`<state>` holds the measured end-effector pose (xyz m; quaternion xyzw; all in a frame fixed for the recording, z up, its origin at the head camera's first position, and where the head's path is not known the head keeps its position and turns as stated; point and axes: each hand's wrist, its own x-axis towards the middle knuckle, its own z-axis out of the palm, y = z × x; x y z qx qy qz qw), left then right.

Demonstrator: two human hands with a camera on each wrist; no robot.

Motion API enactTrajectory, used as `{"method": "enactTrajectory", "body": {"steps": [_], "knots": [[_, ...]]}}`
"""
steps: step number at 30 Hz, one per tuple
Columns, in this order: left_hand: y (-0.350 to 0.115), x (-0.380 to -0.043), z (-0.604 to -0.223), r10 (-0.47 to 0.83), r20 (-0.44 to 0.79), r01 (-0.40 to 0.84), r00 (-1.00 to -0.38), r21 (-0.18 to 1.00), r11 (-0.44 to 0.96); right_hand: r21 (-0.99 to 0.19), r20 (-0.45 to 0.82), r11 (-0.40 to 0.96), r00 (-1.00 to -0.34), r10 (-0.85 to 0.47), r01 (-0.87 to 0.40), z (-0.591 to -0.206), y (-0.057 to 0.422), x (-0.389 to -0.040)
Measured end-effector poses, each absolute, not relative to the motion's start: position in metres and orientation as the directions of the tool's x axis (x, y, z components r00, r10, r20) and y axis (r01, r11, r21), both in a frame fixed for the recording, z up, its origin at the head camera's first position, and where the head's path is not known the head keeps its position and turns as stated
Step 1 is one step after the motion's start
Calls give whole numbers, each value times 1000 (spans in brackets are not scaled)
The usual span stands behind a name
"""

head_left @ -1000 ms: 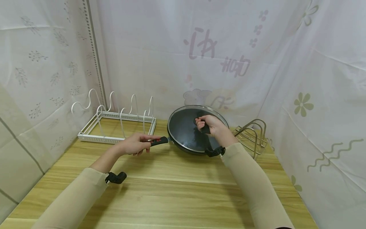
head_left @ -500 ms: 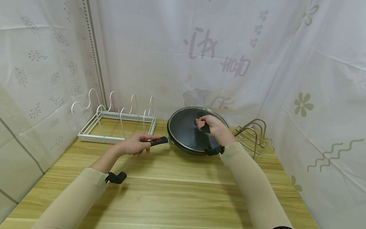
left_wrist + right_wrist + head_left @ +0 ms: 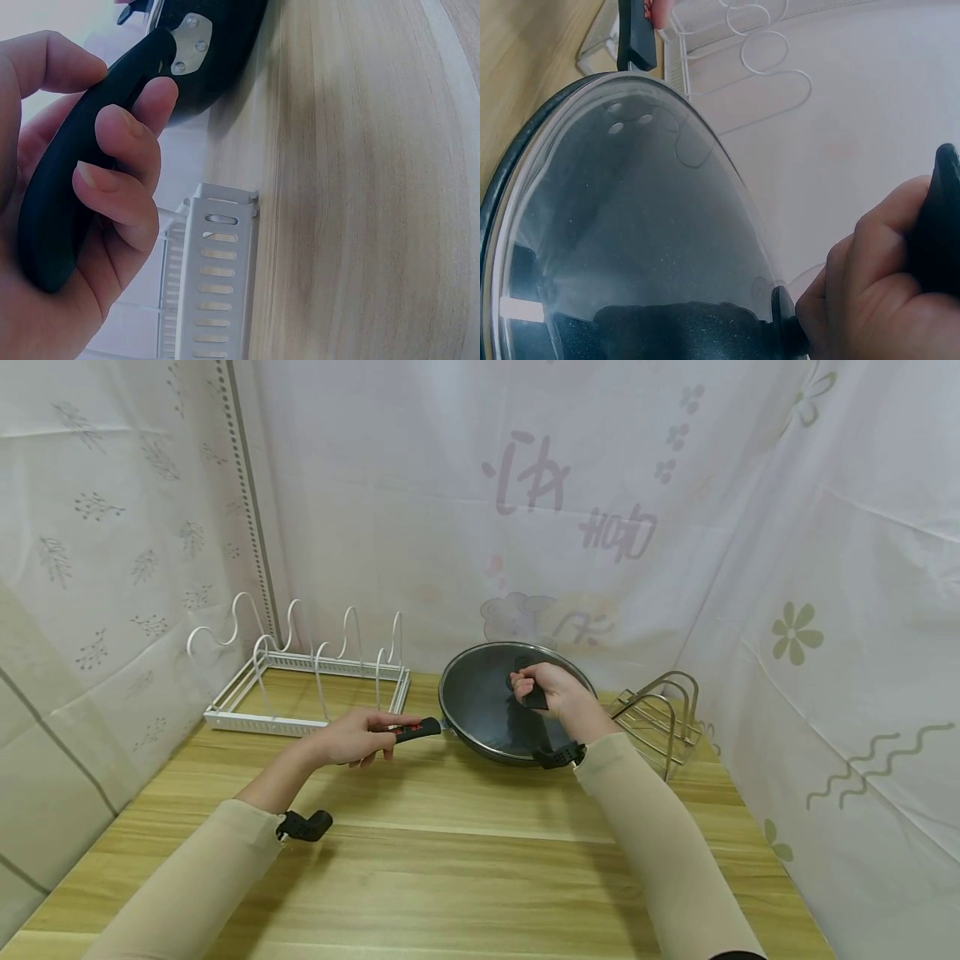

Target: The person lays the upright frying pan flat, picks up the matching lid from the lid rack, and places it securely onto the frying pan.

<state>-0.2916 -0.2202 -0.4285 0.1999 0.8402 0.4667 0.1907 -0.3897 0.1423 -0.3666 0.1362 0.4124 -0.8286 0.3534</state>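
A dark frying pan [image 3: 225, 75] stands on the table toward the back, its black handle [image 3: 420, 730] with red marks pointing left. My left hand [image 3: 351, 739] grips that handle, fingers curled round it in the left wrist view. Over the pan lies a round glass lid [image 3: 483, 693] with a metal rim. My right hand [image 3: 551, 687] curls round the lid's black knob [image 3: 536, 697], which the fingers partly hide. In the right wrist view the lid [image 3: 645, 202] sits close over the pan's rim, and the pan's rivets show through the glass.
A white rack [image 3: 270, 727] with tall curved wire dividers stands at the back left. On the right, behind my forearm, is a gold wire rack [image 3: 678, 727]. Patterned curtains [image 3: 450, 527] hang behind and at both sides of the wooden table [image 3: 450, 877].
The lid has come down slightly and shifted a little left onto the pan, my right hand moving with it. The left hand and the pan handle have stayed put.
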Motion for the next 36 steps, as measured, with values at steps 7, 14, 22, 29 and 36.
{"method": "enactTrajectory", "body": {"steps": [7, 14, 22, 29, 36], "knots": [[-219, -293, -431, 490, -149, 133, -859, 858, 495, -598, -522, -420, -729, -443, 683, -368, 141, -388], [-219, -294, -432, 471, -158, 121, -868, 852, 510, -617, -517, -432, -752, -408, 658, -370, 141, -388], [-220, -294, -432, 465, -165, 115, -870, 849, 516, -625, -519, -462, -777, -357, 630, -370, 140, -385], [-220, -293, -431, 469, -162, 117, -868, 852, 511, -633, -511, -470, -789, -342, 614, -368, 139, -380], [-220, -292, -430, 471, -161, 121, -868, 850, 513, -659, -497, -461, -804, -326, 594, -369, 138, -380]]}}
